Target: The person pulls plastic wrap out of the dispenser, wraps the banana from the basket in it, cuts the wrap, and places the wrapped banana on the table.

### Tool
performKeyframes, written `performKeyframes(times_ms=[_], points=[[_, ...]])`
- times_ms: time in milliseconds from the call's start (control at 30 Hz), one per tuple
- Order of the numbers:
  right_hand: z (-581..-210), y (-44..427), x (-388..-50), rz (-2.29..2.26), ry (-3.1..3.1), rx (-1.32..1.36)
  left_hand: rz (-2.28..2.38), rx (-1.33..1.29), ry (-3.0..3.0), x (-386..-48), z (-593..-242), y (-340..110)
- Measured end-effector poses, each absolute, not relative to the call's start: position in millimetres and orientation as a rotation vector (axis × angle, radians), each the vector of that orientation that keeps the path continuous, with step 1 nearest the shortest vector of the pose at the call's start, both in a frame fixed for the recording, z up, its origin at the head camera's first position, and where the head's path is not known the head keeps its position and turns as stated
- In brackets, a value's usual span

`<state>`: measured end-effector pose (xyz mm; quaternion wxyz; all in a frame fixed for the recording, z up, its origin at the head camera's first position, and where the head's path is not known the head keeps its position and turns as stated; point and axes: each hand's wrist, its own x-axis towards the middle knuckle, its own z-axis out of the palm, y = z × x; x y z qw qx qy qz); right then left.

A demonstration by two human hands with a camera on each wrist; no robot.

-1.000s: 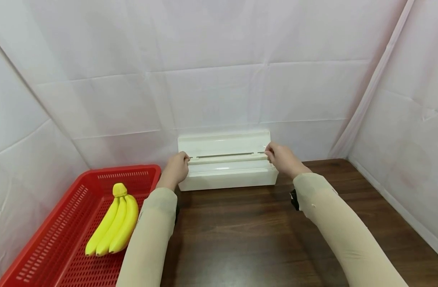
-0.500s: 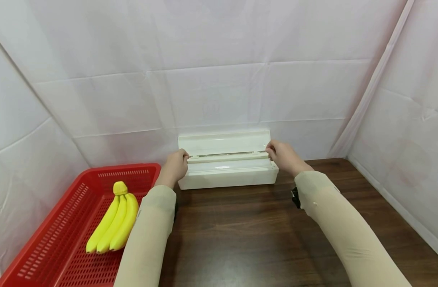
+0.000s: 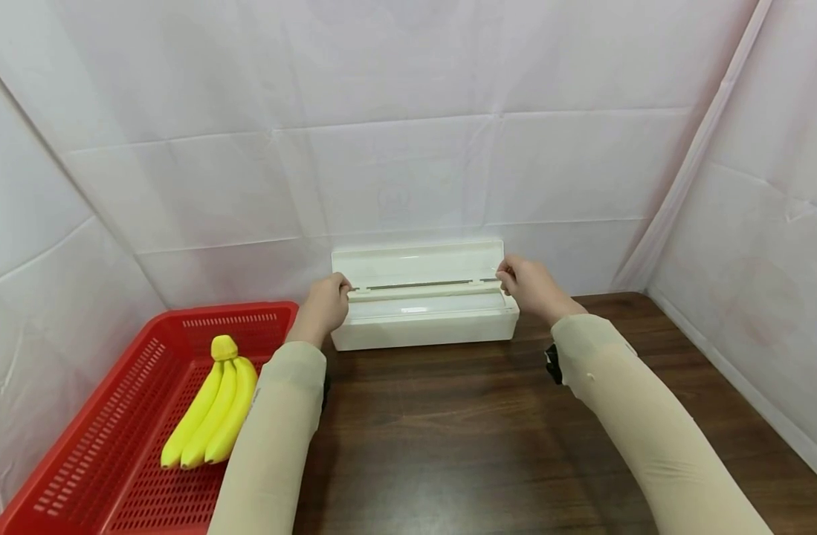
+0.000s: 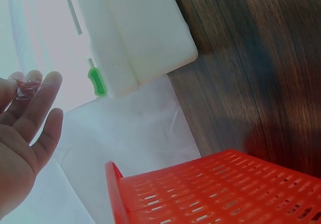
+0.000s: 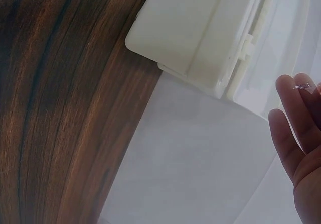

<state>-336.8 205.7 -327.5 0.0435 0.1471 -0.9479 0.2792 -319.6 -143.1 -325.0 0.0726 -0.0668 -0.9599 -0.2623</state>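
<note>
A long white box (image 3: pixel 424 331) stands at the back of the brown table, its lid (image 3: pixel 418 260) tilted up against the white cloth. My left hand (image 3: pixel 325 305) is at the box's left end and my right hand (image 3: pixel 534 288) at its right end. In the left wrist view, thumb and fingers of the left hand (image 4: pixel 30 118) pinch a crumpled bit of clear film (image 4: pixel 28 88). The right hand (image 5: pixel 301 133) pinches clear film (image 5: pixel 303 87) too, in the right wrist view. Between the hands the film is too transparent to trace.
A red perforated basket (image 3: pixel 100 416) stands at the left, close to the left forearm, with a bunch of yellow bananas (image 3: pixel 210 416) in it. The brown tabletop (image 3: pixel 435 431) spans the front and right. White cloth (image 3: pixel 395 111) hangs behind and on both sides.
Both hands have risen very slightly in the head view, the left drifting a little left and the right a little right. Their pinching hold looks the same.
</note>
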Motion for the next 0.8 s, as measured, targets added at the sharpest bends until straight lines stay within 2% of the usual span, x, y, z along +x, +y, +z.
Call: performKeyframes(times_ms=[800], points=[[-318, 208, -338, 0.864, -2.910, 0.422, -0.781, -0.269, -2.905, -321, -313, -147]])
